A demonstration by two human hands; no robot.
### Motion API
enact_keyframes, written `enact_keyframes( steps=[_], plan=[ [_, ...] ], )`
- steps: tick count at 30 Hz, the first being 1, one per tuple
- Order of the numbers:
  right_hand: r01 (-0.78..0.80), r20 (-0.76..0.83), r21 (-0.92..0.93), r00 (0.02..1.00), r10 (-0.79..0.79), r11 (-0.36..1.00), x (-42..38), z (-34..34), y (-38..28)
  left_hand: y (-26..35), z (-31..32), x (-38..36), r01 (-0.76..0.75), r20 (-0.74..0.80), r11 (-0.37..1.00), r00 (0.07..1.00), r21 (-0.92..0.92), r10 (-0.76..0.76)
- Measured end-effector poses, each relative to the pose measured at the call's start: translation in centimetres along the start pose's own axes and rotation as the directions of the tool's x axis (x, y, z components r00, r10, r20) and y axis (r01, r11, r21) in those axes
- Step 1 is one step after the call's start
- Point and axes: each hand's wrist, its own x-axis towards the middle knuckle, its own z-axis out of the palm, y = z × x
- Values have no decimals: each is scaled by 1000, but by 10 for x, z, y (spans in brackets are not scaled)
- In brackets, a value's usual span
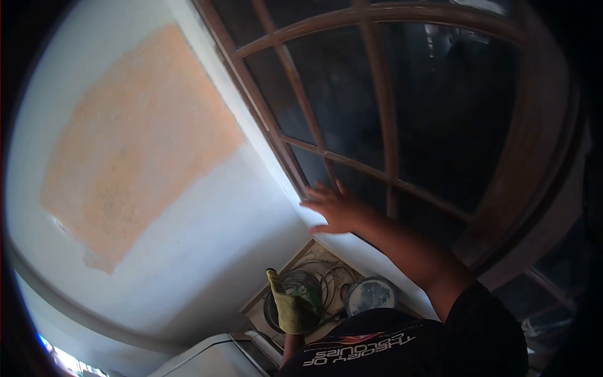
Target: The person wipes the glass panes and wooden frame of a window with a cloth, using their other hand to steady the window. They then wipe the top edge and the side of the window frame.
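Brown wood bars divide the window, which fills the upper right of the view, its panes dark and faintly reflecting. Close to its lower left edge is the bare right hand, its fingers spread wide with nothing in the grip; whether the fingertips touch the wood, I cannot tell. Lower down, the left hand wears a yellow-green glove, one narrow part of it pointing up; whether it holds anything cannot be told. Just beyond the glove, in the floor corner, are a coil of hose or cable and, to its right, a round bucket with a pale, smeared top. On the left rises a white wall with a large orange patch. A pale box stands at the bottom, near the black shirt, which bears upside-down lettering.
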Motion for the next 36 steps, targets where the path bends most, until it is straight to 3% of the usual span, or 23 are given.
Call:
enact_keyframes(
  steps=[6,11,12,13,16,20,21,25,28,36],
  plan=[
    [-172,153,106,976,155,979,-134,-5,-5,8,40,6,-132,71,957,985,-258,156],
    [-286,58,276,958,281,918,-221,-17,-19,51,43,23,-199,128,883,953,-425,276],
    [-306,37,357,949,314,883,-235,-16,-22,70,29,37,-324,37,853,928,-410,370],
    [-260,1,551,951,311,793,-246,-8,-21,90,15,53,-444,-52,809,886,-385,462],
    [-316,57,695,920,389,645,-276,18,-28,138,-5,89,-431,-105,808,898,-402,427],
    [-417,157,729,874,461,543,-309,25,-45,184,-17,122,-338,-232,821,938,-460,256],
    [-420,153,749,862,484,512,-315,29,-47,192,-19,132,-454,-336,759,885,-467,323],
    [-384,86,811,825,559,442,-336,37,-46,224,-33,141,-321,-222,814,945,-484,241],
    [-357,-11,807,787,617,471,-341,31,-45,229,-35,144,-656,-412,648,751,-386,516],
    [-389,-99,753,731,675,531,-329,15,-50,204,-39,138,-711,-380,600,703,-367,601]
  ],
)
